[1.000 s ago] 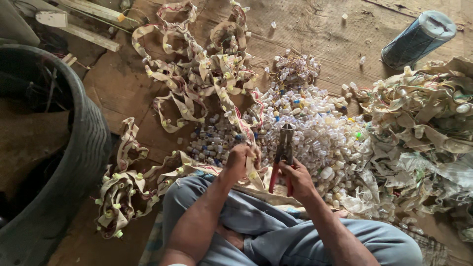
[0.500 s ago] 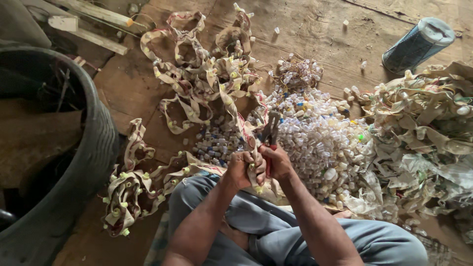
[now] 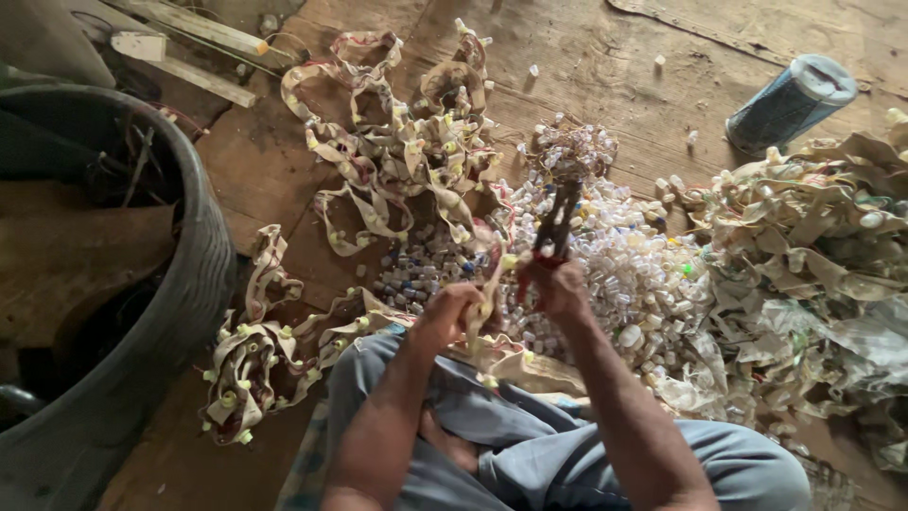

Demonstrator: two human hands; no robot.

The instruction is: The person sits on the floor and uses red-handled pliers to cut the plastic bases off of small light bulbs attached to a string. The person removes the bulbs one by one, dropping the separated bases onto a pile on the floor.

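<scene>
Cutting step in hand: a spout-studded plastic strip is pinched in closed left hand over the lap, red-handled cutters gripped in right hand; jaws likely need closing on the strip.

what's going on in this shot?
A person sits on a wooden floor. The right hand holds red-handled pliers, tip pointing away. The left hand grips a strip of flattened packaging with small caps attached. Ahead lies a pile of small loose plastic caps; more strips are strewn beyond. A dark tub stands on the left.
</scene>
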